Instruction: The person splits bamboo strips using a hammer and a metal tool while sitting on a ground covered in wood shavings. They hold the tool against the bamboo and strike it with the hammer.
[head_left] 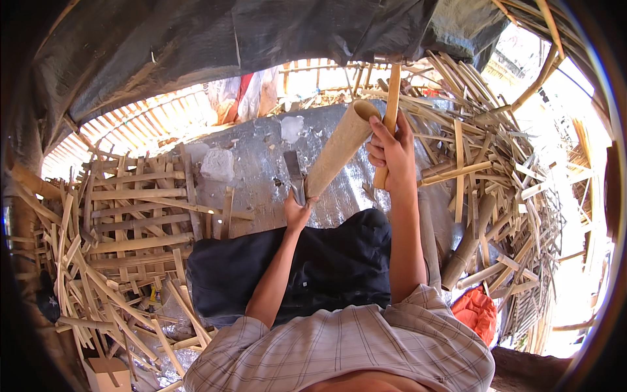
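A pale, hollow bamboo tube (339,147) slants up to the right between my hands, its open end uppermost. My left hand (298,212) is closed round a flat, dark metal blade (295,173) beside the tube's lower end; its fingers also seem to touch the tube. My right hand (395,153) grips the wooden handle of a hammer (392,95), which stands nearly upright with its metal head at the top. The right thumb rests by the tube's open rim. How far the right fingers hold the tube too is partly hidden.
A grey sheet (255,144) covers the ground ahead, with a pale block (217,164) on it. Crossed bamboo strips (137,212) lie left. Split bamboo (503,176) piles up right, near a thick bamboo piece (469,251) and orange cloth (475,313). A black tarp (215,39) hangs ahead.
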Demonstrator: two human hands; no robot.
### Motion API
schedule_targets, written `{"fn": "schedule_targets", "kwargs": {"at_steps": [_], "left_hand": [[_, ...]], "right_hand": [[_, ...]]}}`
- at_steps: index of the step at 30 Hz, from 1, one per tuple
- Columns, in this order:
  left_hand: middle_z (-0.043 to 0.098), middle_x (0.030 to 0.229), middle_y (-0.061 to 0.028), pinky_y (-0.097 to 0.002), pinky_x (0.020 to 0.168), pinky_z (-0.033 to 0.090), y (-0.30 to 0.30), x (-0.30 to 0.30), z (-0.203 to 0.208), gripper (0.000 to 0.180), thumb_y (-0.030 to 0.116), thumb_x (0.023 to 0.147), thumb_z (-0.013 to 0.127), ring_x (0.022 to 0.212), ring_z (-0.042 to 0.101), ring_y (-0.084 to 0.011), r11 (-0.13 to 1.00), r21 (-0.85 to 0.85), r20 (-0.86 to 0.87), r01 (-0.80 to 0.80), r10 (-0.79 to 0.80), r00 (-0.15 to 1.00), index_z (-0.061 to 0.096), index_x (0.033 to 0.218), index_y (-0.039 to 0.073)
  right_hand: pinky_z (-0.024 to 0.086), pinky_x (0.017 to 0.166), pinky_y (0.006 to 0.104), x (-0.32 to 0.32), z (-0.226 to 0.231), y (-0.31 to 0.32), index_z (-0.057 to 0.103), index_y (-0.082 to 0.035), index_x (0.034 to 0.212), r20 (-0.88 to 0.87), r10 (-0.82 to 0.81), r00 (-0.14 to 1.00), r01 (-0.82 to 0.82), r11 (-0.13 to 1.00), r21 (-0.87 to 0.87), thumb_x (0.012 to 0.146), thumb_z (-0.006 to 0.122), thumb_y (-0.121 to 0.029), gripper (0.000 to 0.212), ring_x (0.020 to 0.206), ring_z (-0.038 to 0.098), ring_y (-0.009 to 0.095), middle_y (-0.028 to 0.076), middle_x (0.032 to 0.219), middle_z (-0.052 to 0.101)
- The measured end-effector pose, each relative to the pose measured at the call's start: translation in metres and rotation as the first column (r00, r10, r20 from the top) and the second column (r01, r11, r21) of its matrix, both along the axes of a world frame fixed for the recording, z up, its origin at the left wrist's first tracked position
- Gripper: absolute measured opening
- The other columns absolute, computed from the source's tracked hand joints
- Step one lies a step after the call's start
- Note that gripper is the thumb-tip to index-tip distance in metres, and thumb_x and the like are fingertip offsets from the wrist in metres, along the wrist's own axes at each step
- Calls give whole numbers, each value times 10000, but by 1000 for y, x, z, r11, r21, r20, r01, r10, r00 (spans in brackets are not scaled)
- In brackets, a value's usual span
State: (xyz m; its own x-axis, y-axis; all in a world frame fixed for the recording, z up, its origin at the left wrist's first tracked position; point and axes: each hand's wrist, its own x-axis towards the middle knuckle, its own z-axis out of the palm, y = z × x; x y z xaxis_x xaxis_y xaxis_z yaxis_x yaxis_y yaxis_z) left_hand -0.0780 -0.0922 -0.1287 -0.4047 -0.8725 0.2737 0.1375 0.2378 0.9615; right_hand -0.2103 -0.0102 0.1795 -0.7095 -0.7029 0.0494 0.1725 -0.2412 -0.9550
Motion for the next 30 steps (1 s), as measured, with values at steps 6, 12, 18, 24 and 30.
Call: {"fn": "schedule_targets", "kwargs": {"at_steps": [6,12,18,24,30], "left_hand": [[722,1160,-126,-335,929,509,1,13,4,561,105,822,818,1084,676,-183,999,-29,-138,27,-31,990,575,1319,12],[729,1075,-151,-348,802,522,-3,72,32,413,163,847,802,909,689,-210,984,-158,142,-82,104,984,595,1174,19],[735,1053,-137,-344,750,556,-5,144,173,286,22,880,695,863,742,-218,968,-154,381,200,-128,916,570,1133,-22],[712,928,-116,-302,616,590,24,173,283,328,2,888,679,807,747,-211,922,33,395,385,-365,843,512,1168,-34],[643,805,-77,-285,480,523,56,180,332,301,161,952,698,666,705,-153,954,138,592,266,-294,750,466,1042,-8]], "right_hand": [[202,380,210,8,5,13,429,-122,907,51,18,999,-16,1000,-26,907,662,-9,259,445,285,-5,-75,609,376],[202,386,214,2,11,37,471,-82,988,39,189,981,-190,982,8,877,593,56,215,444,286,12,-54,613,385],[225,412,215,-8,15,31,525,-45,1132,-41,432,901,-427,899,95,869,551,68,287,492,326,16,-35,655,429],[240,431,215,-22,32,17,553,-19,1167,-198,646,737,-614,763,202,885,575,36,288,491,339,19,-36,658,457],[236,435,242,-24,29,-12,567,-13,1176,-302,707,640,-655,707,267,889,614,-17,291,479,345,36,-36,596,428]]}}
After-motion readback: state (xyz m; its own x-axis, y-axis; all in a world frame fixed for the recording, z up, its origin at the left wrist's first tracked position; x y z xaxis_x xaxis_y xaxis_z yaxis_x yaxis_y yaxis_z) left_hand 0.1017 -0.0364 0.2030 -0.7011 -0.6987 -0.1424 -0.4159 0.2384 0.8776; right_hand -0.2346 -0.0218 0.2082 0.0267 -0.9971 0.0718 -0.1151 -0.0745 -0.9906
